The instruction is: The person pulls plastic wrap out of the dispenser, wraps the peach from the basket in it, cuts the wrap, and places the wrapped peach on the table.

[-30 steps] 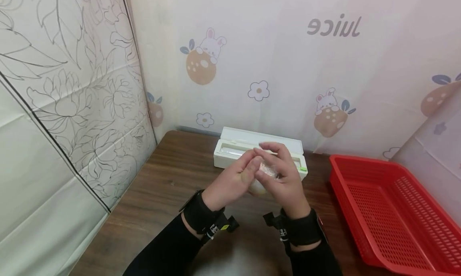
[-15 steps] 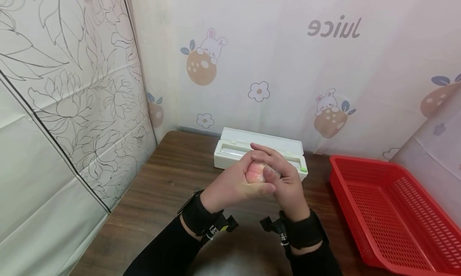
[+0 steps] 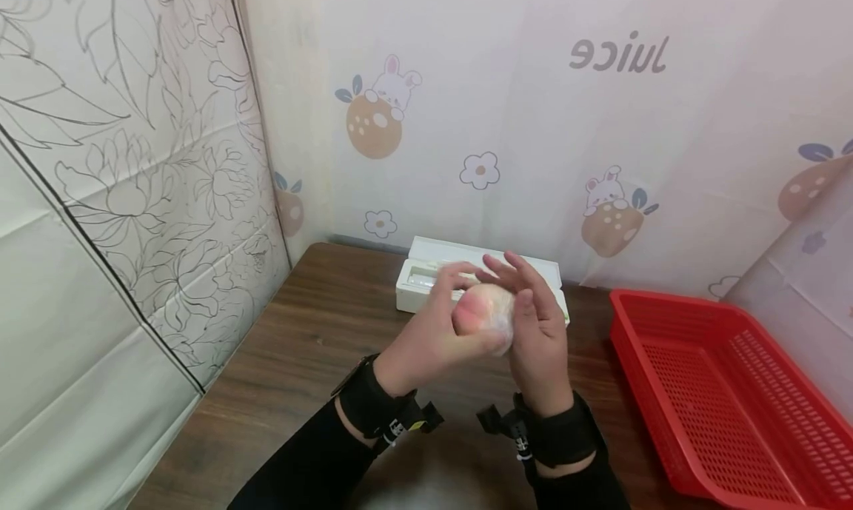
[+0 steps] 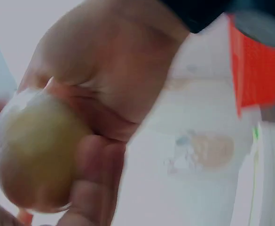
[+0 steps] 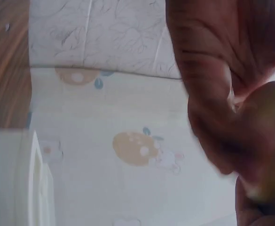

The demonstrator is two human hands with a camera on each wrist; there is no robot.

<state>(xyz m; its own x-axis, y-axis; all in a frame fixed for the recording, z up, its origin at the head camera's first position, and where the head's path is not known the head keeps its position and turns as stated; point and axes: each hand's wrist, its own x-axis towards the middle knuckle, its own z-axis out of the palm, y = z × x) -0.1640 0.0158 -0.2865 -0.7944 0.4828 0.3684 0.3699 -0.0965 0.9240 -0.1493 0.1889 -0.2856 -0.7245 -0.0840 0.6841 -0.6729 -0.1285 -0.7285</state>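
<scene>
A pink-and-cream peach [image 3: 481, 310] with shiny clear film over its right side is held above the table. My left hand [image 3: 426, 340] grips it, with the thumb below and fingers curled over the far side. Beside the peach's right side is my right hand [image 3: 538, 332], its fingers loosely extended and thumb raised; how firmly it touches the film is unclear. The left wrist view shows the peach [image 4: 38, 150] yellowish and blurred against the fingers. Behind the hands stands a long white box [image 3: 416, 295] with its lid raised and a clear roll inside, partly hidden.
A red plastic basket [image 3: 666, 414] with a perforated bottom stands on the right of the brown wooden table [image 3: 313, 332]. A patterned cloth wall [image 3: 520, 110] rises directly behind the table, and a flower-print cloth [image 3: 160, 199] hangs on the left.
The clasped hands have parted somewhat, uncovering more of the peach. My right hand's fingers have loosened and straightened, while my left hand keeps hold. The box and basket stay put.
</scene>
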